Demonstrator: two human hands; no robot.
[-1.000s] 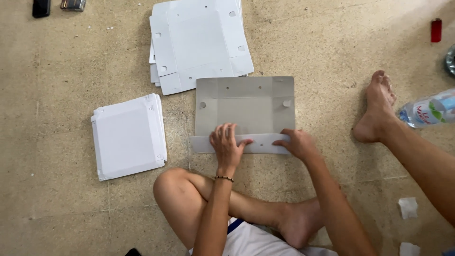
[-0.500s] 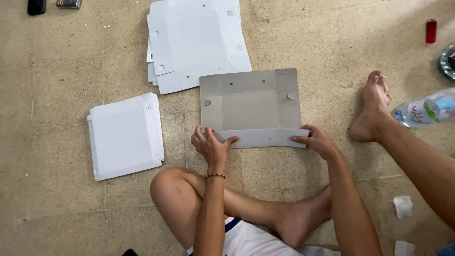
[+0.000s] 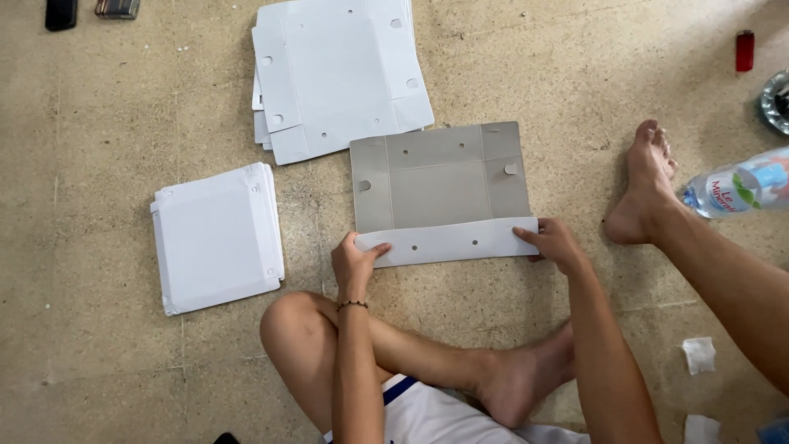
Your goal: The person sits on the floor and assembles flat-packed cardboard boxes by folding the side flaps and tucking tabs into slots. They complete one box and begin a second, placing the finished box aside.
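Note:
A flat grey cardboard box blank [image 3: 440, 185] lies on the floor in front of me, its near flap [image 3: 448, 241] folded up so the white side shows. My left hand [image 3: 355, 261] grips the flap's left end, thumb on top. My right hand [image 3: 555, 242] pinches the flap's right end. Behind the blank lies a stack of unfolded white blanks [image 3: 337, 70]. To the left sits a pile of folded white boxes [image 3: 215, 237].
My bent leg [image 3: 394, 349] crosses in front of me and my other foot [image 3: 645, 189] stretches out to the right. A plastic water bottle [image 3: 740, 187], a red lighter [image 3: 745, 49], a metal dish [image 3: 776, 100], crumpled paper bits [image 3: 699, 353] and a dark phone [image 3: 61, 13] lie around.
My hands slid apart from the middle of the near flap to its two ends, and the flap has been folded up over the grey blank.

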